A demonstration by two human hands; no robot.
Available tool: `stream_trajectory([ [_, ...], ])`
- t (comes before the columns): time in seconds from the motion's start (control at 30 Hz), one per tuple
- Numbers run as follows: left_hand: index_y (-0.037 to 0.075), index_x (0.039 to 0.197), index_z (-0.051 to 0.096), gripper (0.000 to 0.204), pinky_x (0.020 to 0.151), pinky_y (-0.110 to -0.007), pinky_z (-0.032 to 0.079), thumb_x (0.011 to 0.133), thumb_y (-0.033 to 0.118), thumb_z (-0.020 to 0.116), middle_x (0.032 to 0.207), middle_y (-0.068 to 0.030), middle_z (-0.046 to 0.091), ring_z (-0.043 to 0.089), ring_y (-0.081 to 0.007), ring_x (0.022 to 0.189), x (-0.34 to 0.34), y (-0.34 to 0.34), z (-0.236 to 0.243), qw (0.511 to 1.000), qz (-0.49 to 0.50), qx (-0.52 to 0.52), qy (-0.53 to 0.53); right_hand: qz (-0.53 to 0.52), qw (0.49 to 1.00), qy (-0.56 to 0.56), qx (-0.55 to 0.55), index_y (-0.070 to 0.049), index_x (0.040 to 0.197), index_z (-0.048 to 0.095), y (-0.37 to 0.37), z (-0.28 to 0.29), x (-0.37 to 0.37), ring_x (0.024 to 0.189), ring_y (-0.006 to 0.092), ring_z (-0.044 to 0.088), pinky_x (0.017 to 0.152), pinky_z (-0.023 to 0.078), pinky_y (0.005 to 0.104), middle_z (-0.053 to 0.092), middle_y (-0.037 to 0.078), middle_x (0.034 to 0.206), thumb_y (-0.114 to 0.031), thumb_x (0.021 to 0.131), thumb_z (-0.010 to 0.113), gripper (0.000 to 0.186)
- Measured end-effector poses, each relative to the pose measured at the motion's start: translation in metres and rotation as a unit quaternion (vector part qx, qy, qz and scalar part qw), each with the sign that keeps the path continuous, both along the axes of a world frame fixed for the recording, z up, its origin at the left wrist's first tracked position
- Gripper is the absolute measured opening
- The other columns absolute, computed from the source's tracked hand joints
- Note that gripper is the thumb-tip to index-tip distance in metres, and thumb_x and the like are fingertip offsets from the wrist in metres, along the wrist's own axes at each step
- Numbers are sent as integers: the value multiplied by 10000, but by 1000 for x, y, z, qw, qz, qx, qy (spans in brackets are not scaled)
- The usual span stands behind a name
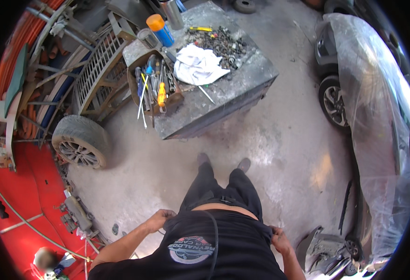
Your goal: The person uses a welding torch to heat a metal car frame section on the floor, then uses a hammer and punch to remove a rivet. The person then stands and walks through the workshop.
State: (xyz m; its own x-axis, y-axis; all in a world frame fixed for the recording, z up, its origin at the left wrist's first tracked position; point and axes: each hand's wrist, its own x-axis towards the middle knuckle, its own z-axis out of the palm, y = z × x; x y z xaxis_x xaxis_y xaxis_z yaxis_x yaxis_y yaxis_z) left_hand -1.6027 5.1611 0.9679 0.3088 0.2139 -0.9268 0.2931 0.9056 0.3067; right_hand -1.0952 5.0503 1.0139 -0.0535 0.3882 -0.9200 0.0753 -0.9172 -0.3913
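Observation:
Both hands are at my sides, at waist height. My left hand is closed on the edge of my black T-shirt. On the other side my right hand pinches the shirt's hem, its fingers curled in. Between them the raised hem bares a strip of waist above my black trousers. A thin dark cord hangs down over the shirt front. Ahead of my feet stands a dark metal workbench, out of reach of both hands as they are.
The bench bears a tool box with screwdrivers, a white cloth, small loose parts and a blue spray can with orange cap. A wheel stands left, by a red panel. A plastic-covered car stands right.

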Motion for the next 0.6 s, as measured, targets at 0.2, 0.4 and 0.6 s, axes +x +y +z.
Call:
stream_trajectory([
  [0.2,-14,1193,665,251,719,-261,554,986,126,646,1002,-67,720,673,-124,830,13,-38,-9,986,167,-10,-7,-62,990,8,125,42,1137,679,-4,-6,-3,843,112,615,752,492,256,698,28,977,-154,915,620,302],
  [0.4,-8,1284,626,332,825,-288,556,986,138,643,1134,-87,705,671,-140,979,13,-27,-3,989,124,-85,1,-143,989,14,-23,78,1280,576,31,37,-13,1026,161,655,893,508,271,692,83,1171,-92,960,537,365],
  [0.6,35,1356,582,410,851,-305,542,970,150,655,1203,-58,678,642,-144,1046,-10,-39,-38,992,35,-95,-73,-119,983,73,116,74,1304,564,-54,-46,23,1075,183,651,921,512,286,690,102,1192,-104,971,507,382],
])
